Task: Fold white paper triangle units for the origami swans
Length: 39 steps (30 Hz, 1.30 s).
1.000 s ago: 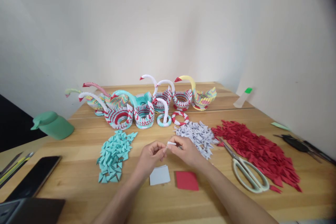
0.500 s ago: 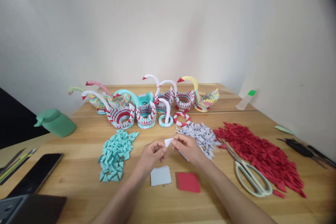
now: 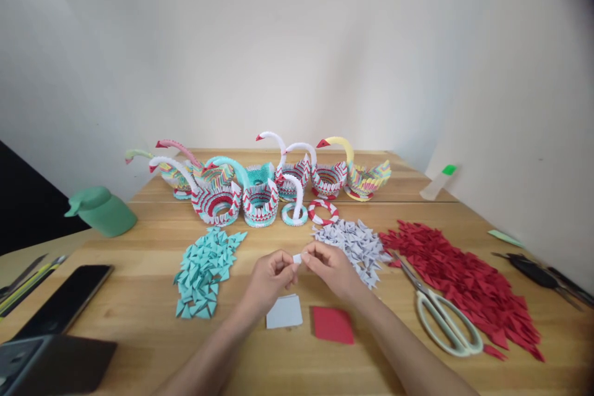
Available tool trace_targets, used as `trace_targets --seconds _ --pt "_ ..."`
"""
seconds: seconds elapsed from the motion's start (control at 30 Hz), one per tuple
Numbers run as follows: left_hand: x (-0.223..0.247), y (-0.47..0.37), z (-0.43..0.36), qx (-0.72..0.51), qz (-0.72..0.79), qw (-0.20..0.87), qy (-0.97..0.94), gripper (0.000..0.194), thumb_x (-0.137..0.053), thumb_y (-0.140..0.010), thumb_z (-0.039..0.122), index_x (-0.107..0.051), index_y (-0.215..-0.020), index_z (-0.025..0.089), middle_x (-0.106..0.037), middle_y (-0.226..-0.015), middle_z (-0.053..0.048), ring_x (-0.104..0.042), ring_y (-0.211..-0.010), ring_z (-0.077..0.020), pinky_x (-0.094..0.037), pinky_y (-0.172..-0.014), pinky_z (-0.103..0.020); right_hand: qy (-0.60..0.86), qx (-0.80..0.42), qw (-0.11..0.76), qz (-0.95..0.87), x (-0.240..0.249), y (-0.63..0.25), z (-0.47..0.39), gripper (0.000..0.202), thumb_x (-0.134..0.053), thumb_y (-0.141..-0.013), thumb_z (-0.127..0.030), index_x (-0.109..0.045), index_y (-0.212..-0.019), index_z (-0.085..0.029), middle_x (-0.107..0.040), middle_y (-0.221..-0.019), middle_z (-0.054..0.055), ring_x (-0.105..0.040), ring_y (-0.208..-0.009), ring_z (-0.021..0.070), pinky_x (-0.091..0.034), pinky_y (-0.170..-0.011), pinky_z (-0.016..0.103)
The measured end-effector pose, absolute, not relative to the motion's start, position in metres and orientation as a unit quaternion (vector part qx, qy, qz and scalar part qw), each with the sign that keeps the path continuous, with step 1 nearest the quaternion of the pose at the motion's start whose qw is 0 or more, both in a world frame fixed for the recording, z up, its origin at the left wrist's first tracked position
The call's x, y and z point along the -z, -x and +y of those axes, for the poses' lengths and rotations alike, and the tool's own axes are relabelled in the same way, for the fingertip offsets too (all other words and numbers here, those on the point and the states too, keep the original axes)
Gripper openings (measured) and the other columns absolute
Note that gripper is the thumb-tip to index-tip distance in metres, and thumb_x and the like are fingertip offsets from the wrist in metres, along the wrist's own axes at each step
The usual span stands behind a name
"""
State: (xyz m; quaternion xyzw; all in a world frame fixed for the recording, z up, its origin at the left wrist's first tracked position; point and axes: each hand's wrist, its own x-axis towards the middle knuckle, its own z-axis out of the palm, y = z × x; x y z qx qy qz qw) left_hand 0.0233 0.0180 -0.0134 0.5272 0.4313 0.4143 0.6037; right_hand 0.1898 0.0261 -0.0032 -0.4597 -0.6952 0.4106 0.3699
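Between my fingertips is a small piece of white paper (image 3: 297, 258), partly covered by the fingers. My left hand (image 3: 273, 275) pinches its left side and my right hand (image 3: 328, 264) its right side. Just below the hands lies a stack of white paper slips (image 3: 284, 312), with a stack of red paper slips (image 3: 333, 324) to its right. Behind my right hand spreads a pile of pale grey-white folded paper triangles (image 3: 355, 244). A pile of teal folded triangles (image 3: 204, 275) lies left of my left hand.
Red folded triangles (image 3: 459, 272) heap at the right beside scissors (image 3: 448, 318). Folded-paper swans (image 3: 260, 201) and a red-and-white ring (image 3: 323, 212) stand behind. At the left are a green container (image 3: 104, 211), a phone (image 3: 65, 302) and a dark object (image 3: 60, 362).
My fingers have closed in over the white paper, so less of it shows. Both hands are nearer each other. The whole view has shifted slightly.
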Motion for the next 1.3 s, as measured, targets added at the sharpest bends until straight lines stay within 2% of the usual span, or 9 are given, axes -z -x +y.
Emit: trace_targets --seconds 0.43,0.6,0.77,0.9,1.1,1.3 --pt "0.007 -0.022 0.017 -0.426 0.409 0.597 -0.542 0.033 -0.055 -0.077 0.046 -0.054 -0.066 0.015 -0.059 -0.061 -0.001 -0.051 -0.053 -0.0111 -0.041 -0.055 -0.024 0.458 -0.41 0.375 -0.694 0.002 -0.191 0.026 0.029 -0.046 -0.089 -0.038 -0.057 -0.072 -0.017 -0.055 -0.065 -0.001 -0.049 -0.063 0.0121 -0.037 -0.06 0.022" --pt "0.013 -0.024 0.019 -0.445 0.42 0.603 -0.512 0.025 -0.064 -0.069 0.038 -0.054 -0.069 0.015 -0.058 -0.058 0.0 -0.052 -0.054 -0.0119 -0.042 -0.057 -0.024 0.44 -0.425 0.378 -0.694 0.003 -0.191 0.026 0.03 -0.046 -0.09 -0.039 -0.061 -0.078 -0.017 -0.059 -0.071 0.001 -0.052 -0.069 0.0137 -0.04 -0.064 0.023" --pt "0.016 -0.026 0.017 -0.454 0.442 0.558 -0.537 0.018 -0.063 -0.071 0.031 -0.056 -0.069 0.015 -0.058 -0.059 0.0 -0.051 -0.055 -0.011 -0.039 -0.056 -0.022 0.436 -0.459 0.391 -0.668 0.003 -0.191 0.026 0.029 -0.049 -0.087 -0.042 -0.063 -0.09 -0.017 -0.061 -0.079 0.003 -0.056 -0.074 0.0154 -0.043 -0.067 0.025" --pt "0.014 -0.026 0.016 -0.459 0.442 0.553 -0.537 0.018 -0.063 -0.071 0.031 -0.057 -0.07 0.015 -0.059 -0.06 0.0 -0.051 -0.056 -0.0111 -0.039 -0.056 -0.022 0.454 -0.455 0.393 -0.658 0.007 -0.189 0.027 0.024 -0.054 -0.083 -0.037 -0.063 -0.089 -0.016 -0.059 -0.074 0.002 -0.055 -0.07 0.015 -0.043 -0.066 0.026" --pt "0.013 -0.024 0.019 -0.461 0.413 0.63 -0.469 0.026 -0.067 -0.068 0.036 -0.056 -0.072 0.014 -0.061 -0.061 -0.001 -0.055 -0.055 -0.0112 -0.043 -0.058 -0.024 0.456 -0.441 0.423 -0.647 0.012 -0.189 0.028 0.025 -0.055 -0.082 -0.031 -0.06 -0.104 -0.019 -0.051 -0.073 -0.001 -0.05 -0.068 0.0129 -0.042 -0.063 0.024" --pt "0.019 -0.022 0.022 -0.481 0.388 0.658 -0.43 0.029 -0.069 -0.069 0.035 -0.055 -0.082 0.014 -0.061 -0.062 0.0 -0.054 -0.055 -0.0113 -0.043 -0.058 -0.024 0.472 -0.401 0.417 -0.665 0.009 -0.187 0.026 0.019 -0.055 -0.08 -0.028 -0.065 -0.093 -0.019 -0.05 -0.067 -0.002 -0.047 -0.063 0.0122 -0.038 -0.059 0.023"
